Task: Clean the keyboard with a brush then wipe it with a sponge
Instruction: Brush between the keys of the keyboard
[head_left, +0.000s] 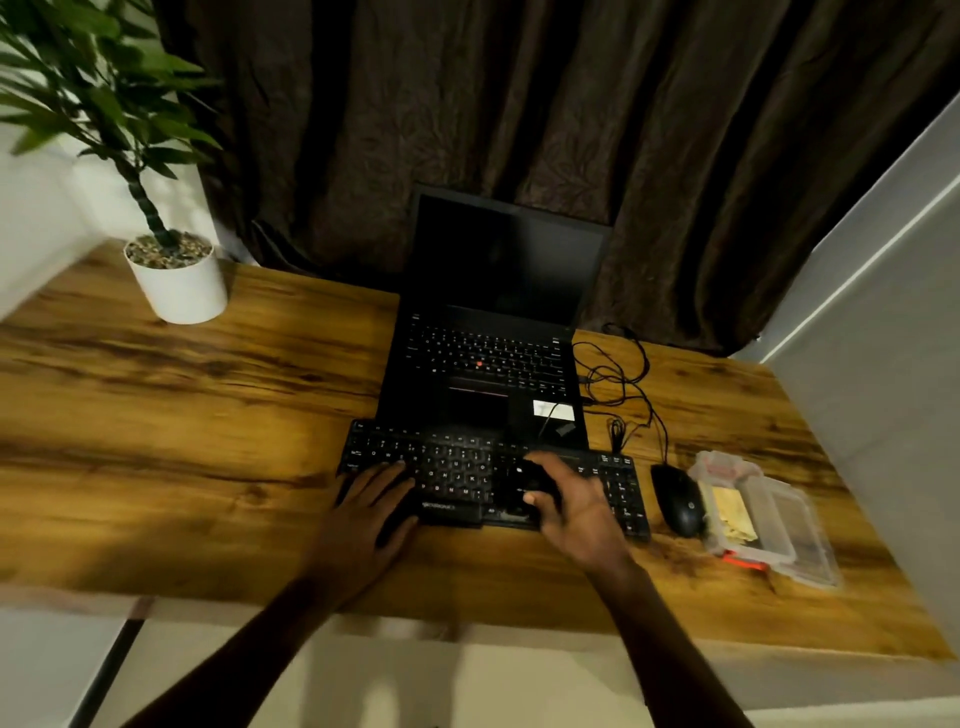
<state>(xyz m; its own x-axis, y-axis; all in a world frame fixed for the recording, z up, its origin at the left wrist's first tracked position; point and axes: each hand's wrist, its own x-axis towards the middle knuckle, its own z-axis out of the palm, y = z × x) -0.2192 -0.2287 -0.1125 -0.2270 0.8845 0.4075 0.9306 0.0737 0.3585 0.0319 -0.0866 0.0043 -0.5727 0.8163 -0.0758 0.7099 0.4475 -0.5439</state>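
A person's left hand (371, 499) lies flat, fingers straight, on a black keyboard (457, 470) while the right hand (576, 512) curls around a dark brush (519, 486) over the keys.

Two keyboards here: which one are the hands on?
The separate keyboard nearest the desk edge: left hand rests on its left end, right hand grips a dark object over its middle. The laptop keyboard behind is untouched.

One left hand (363, 512), one right hand (582, 512) — one each of keyboard (457, 467), brush (522, 483), laptop (488, 353), mouse (678, 501), plant (179, 288), box (769, 512).
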